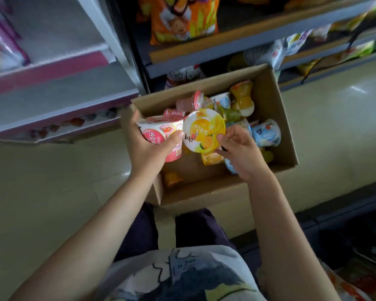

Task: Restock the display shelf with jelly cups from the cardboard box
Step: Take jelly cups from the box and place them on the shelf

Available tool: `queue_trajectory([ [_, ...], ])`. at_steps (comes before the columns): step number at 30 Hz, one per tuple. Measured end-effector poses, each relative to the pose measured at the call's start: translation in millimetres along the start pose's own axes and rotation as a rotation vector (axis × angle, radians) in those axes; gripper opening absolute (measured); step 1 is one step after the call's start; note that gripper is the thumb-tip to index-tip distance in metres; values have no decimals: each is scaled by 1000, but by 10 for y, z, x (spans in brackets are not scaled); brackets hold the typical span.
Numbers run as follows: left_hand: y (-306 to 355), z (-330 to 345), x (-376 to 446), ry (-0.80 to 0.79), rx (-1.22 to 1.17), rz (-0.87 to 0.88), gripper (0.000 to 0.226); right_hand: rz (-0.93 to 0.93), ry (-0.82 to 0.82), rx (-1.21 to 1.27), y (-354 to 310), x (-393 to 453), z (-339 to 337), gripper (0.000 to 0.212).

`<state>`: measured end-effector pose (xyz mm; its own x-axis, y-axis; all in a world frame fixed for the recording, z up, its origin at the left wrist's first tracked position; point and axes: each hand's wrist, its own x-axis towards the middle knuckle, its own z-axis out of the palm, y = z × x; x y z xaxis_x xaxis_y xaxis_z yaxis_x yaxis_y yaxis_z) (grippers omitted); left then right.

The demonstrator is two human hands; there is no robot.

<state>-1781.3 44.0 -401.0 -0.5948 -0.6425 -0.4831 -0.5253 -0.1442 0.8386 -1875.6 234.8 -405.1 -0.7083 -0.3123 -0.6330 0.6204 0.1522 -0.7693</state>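
Cardboard box (276,118) on the floor, open, before the display shelf (59,105). Left hand (148,146) wrapped around a pink jelly cup (161,135), held over the box's left edge. Right hand (241,153) pinches an orange jelly cup (204,130) by its lid rim — the two cups touch. More cups lie loose in the box.

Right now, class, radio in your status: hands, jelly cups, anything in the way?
Left hand holding pink cup. Right hand gripping orange-lid cup over cardboard box. More cups inside box. Nothing blocking.
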Motion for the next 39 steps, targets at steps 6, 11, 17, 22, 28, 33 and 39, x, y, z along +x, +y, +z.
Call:
queue_trajectory([
  [6, 966, -701, -318, 128, -223, 50, 97, -139, -281, 281, -1134, -673, 540, 33],
  [11, 1761, -1536, -590, 260, -342, 206, 124, -317, -389, 196, -1931, -1213, 1437, 19],
  [17, 2316, -2535, -704, 346, -498, 367, 111, -525, -538, -56, -2445, -1703, 2492, 39],
  [22, 2441, -3066, -614, 395, -562, 394, 92, -616, -553, -364, -2553, -1799, 3076, 65],
  [28, 2563, -3489, -380, 308, -572, 467, 100, -640, -447, -422, -2690, -1624, 3520, 66],
  [33, 2614, -3713, -14, 294, -511, 532, 92, -722, -205, -468, -2901, -1365, 3665, 63],
  [39, 2693, -3671, 481, 269, -356, 576, 106, -623, -24, -336, -2874, -896, 3775, 58],
])
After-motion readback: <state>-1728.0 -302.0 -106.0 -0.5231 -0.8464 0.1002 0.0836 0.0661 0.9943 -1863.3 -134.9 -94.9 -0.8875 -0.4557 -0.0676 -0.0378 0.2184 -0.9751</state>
